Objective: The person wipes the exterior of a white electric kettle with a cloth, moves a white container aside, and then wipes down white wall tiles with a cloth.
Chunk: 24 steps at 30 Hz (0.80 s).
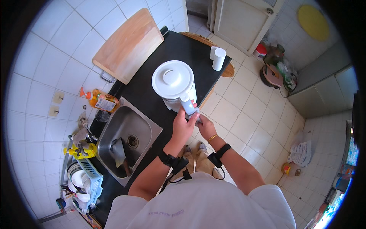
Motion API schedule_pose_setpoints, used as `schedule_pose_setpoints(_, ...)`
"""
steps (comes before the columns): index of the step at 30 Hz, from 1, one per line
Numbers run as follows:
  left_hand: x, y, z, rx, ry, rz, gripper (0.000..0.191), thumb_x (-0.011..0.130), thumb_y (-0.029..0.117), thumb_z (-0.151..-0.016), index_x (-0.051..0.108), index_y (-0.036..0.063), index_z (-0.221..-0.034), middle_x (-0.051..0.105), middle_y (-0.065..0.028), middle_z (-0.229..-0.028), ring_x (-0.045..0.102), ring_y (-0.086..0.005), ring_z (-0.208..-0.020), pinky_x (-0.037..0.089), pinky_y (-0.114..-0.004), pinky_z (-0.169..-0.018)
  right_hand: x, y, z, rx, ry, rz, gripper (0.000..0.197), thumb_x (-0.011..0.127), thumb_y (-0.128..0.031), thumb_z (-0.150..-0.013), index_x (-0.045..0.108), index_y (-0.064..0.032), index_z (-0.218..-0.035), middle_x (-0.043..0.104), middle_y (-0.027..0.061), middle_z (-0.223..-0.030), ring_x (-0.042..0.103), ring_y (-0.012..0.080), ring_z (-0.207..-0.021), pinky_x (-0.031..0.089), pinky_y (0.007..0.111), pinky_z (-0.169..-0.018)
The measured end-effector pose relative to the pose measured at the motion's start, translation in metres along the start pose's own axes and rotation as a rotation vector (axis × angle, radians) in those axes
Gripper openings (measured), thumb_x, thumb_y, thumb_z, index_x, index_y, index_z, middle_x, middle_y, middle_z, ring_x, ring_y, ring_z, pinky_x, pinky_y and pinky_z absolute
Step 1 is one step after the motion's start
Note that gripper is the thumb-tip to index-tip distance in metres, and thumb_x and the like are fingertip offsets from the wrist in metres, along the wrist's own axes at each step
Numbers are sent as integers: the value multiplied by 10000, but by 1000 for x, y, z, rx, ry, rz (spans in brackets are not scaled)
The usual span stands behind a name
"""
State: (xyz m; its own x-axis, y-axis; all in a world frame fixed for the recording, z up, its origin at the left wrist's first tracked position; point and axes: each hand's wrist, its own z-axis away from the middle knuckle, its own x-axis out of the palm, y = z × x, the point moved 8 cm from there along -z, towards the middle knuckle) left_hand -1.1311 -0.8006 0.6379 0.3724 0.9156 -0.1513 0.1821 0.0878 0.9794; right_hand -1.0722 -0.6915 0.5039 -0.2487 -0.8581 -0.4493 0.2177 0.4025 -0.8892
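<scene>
A white lidded appliance jug (174,81) with a pale grey handle (187,106) stands on the black countertop (171,45). At that handle is my left hand (183,124), its thumb and fingers around the lower part. Close beside it, my right hand (206,126) holds a greyish-white cloth or wipe (196,113) against the handle's end; most of the cloth is hidden by the fingers. A white paper roll (219,59) stands upright near the counter's far right corner.
On the left is a steel sink (148,126) holding a cleaver (118,153). A wooden cutting board (128,45) leans on the tiled wall. Soap bottles (104,100) and a blue dish rack (97,179) line the sink's far side.
</scene>
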Motion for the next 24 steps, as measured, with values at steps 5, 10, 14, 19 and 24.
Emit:
schedule_pose_setpoints(5,-9,-10,-5,6,8,70,239,630,10,-929,588,-2,-1164,701,-94,-1053,683,-173,-924,528,-300,-837,-19,-8,-12,-81,126,15,499,596,20,-863,553,-109,-1343,655,223,-1165,663,378,-1012,546,395,-875)
schedule_pose_setpoints(10,-28,-6,-17,-42,-49,53,254,653,-3,-914,567,-22,-1152,689,-96,-1042,668,-145,-962,532,-291,-854,-12,-24,-13,-192,162,-16,524,586,52,-854,550,-110,-1351,611,232,-1259,633,384,-1090,532,396,-919)
schedule_pose_setpoints(14,-46,-11,-29,-42,-39,36,252,670,9,-907,581,-23,-1142,699,-95,-1048,662,-138,-946,524,-290,-849,12,-43,-12,-314,106,31,587,580,74,-828,548,-138,-1375,553,224,-1361,571,399,-1202,482,401,-1022)
schedule_pose_setpoints(19,-67,-16,-45,-18,-26,-27,221,676,38,-914,605,-4,-1119,713,-82,-1040,651,-128,-906,515,-284,-820,51,-59,-16,-420,-61,199,585,564,77,-825,565,-162,-1358,527,204,-1397,539,397,-1250,480,413,-1034)
schedule_pose_setpoints(24,-81,-21,-56,-23,-16,23,227,673,61,-924,597,5,-1130,709,-86,-1064,633,-126,-928,501,-277,-833,93,-52,-22,-568,-302,459,487,555,-14,-858,620,-222,-1293,447,135,-1493,423,415,-1369,446,477,-1075)
